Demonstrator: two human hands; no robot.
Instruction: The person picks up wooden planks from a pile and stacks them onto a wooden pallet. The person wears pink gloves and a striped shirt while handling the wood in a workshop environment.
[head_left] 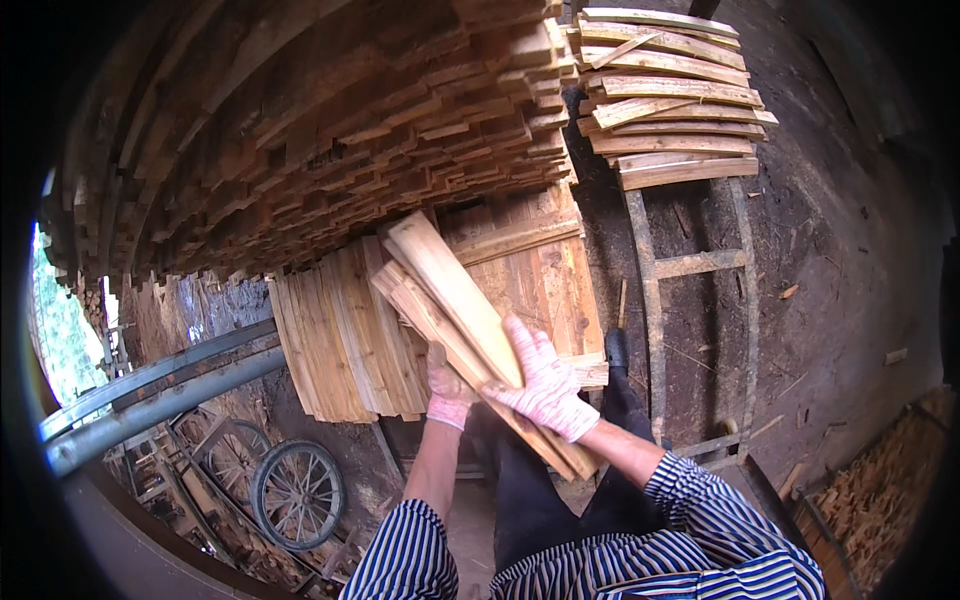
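Between my two hands is a small bundle of narrow wooden boards (455,290), tilted with its far end to the left and its near end by my legs. My left hand (449,385), in a pinkish-white glove, grips the bundle's left edge, its fingers partly hidden underneath. My right hand (545,380), gloved alike, closes on the right side, fingers up along the palest board. Below the bundle, flat boards (335,345) lie side by side on a work surface, with more boards (545,285) to their right.
A tall stack of boards (330,130) rises at the far left. At the far right, loose boards (680,90) lie across a ladder-like metal frame (700,263). Metal rails (170,385) and spoked wheels (297,495) are at left; wood scraps (890,490) lie at lower right.
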